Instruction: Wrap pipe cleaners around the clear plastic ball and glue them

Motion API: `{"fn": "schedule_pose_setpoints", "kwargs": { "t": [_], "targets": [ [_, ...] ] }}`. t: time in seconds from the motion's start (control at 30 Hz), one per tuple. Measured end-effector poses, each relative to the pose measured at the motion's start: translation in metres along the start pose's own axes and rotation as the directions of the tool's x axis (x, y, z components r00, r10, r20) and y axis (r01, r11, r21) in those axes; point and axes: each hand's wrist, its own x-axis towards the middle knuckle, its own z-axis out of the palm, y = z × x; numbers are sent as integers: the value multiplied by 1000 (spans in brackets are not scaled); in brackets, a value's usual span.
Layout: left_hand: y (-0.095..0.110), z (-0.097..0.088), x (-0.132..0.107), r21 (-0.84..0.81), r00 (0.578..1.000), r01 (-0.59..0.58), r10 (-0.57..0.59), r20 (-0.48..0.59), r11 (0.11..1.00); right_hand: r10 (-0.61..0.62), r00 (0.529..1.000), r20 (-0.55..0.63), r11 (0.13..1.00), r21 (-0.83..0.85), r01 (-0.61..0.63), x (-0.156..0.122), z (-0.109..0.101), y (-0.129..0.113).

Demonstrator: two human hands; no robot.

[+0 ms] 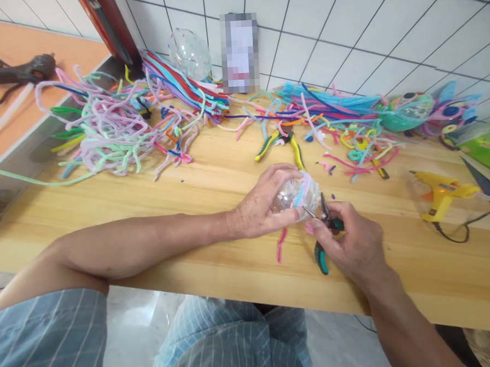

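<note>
My left hand (270, 201) is wrapped round a clear plastic ball (285, 195) with pale blue and lilac pipe cleaner pieces on its side. In my right hand (350, 235) is a pair of pliers (321, 253) with dark and teal handles. Their jaws are parted and lie against the ball's right side, close to my left fingertips; whether they grip anything there I cannot tell. A short pink pipe cleaner (279, 246) lies on the table below the ball. Just behind the ball rest yellow-and-black-handled pliers (296, 148).
Tangled lilac and green pipe cleaners (114, 124) cover the back left. More bundles (331, 102) line the tiled wall, near a phone (240, 52) and another clear ball (189, 54). A yellow glue gun (440, 192) lies at right, a black glue gun (21, 70) at far left.
</note>
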Motion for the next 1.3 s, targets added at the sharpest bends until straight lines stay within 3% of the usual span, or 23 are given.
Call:
{"fn": "schedule_pose_setpoints", "kwargs": {
  "t": [0.4,0.63,1.3],
  "targets": [
    [-3,3,-1,-19,999,-19,18,-31,1000,33,999,29,999,29,-34,1,-1,-1],
    [-3,3,-1,3,1000,-5,5,-12,1000,124,988,90,990,54,-130,1,-3,-1],
    [-2,3,0,11,999,-24,24,-29,1000,130,987,94,988,68,-137,0,-3,0]
  ]
}}
